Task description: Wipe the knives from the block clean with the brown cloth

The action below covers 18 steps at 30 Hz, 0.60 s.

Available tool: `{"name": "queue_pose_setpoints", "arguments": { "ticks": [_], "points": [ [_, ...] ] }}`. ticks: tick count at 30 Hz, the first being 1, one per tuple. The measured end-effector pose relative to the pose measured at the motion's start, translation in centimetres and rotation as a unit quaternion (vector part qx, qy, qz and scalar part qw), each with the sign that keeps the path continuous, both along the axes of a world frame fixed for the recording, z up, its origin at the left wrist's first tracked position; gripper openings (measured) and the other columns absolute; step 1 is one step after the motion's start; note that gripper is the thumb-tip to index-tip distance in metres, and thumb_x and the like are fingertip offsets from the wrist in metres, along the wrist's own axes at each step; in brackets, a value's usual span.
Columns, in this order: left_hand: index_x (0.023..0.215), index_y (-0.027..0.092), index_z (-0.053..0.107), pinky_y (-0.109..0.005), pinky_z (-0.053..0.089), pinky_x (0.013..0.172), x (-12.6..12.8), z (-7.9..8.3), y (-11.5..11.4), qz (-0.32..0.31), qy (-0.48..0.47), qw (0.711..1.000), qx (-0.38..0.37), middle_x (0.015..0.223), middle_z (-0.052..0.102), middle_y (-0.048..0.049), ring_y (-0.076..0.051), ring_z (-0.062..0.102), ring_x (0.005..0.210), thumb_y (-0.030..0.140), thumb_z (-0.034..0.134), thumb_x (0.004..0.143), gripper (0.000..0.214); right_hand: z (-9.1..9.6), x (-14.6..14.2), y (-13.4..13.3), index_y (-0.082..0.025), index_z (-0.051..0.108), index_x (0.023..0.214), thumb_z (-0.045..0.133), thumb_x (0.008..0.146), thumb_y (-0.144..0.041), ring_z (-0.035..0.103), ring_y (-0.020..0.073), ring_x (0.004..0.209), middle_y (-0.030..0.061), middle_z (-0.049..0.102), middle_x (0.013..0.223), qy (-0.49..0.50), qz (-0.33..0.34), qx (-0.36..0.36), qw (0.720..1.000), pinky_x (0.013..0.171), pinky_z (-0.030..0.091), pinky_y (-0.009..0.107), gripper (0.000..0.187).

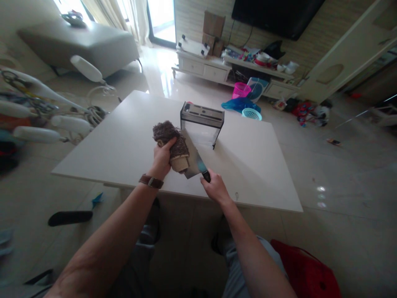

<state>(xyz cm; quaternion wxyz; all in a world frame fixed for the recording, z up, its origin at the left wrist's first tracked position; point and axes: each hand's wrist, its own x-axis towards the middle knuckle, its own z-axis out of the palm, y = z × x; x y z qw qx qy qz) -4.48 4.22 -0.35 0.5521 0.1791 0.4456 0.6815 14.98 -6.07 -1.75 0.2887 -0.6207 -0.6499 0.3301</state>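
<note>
My left hand (163, 156) is closed around a rough, dark brown, shaggy block (170, 134) with a smooth tan end (179, 164), lifted above the white table. In my right hand (214, 186) is a cleaver (194, 159), its black handle gripped and its wide metal blade pointing up and away to the left. The blade lies close against the right side of the block; whether it touches cannot be made out, as part of the blade is hidden behind the block. Just beyond stands a small clear tank (201, 130) with a dark frame and top.
The white table (248, 165) has a small mark or object (237, 195) near its front edge. White-shaded lamp arms (71, 123) lie at the left. A pink basket (241, 90), blue bag (237, 104) and turquoise basket (251, 114) sit beyond. A red bag (305, 269) is at lower right.
</note>
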Motion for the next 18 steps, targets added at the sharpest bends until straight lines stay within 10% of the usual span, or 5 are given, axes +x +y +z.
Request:
{"name": "queue_pose_setpoints", "arguments": {
  "ticks": [18],
  "points": [
    [0.108,0.013,0.073,-0.044,0.059,0.093,3.9,-0.1,-3.8,-0.237,0.149,0.96,-0.004,0.111,0.077,-0.0137,-0.029,0.072,0.1,0.034,0.092,0.059,0.057,-0.4,-0.7,0.9,-0.021,0.061,0.09,0.053,0.081,-0.027,0.059,0.0166,0.061,-0.0001,0.062,0.07,0.102,-0.139,0.007,0.985,0.054,0.047,0.025,0.013]
  ]
}}
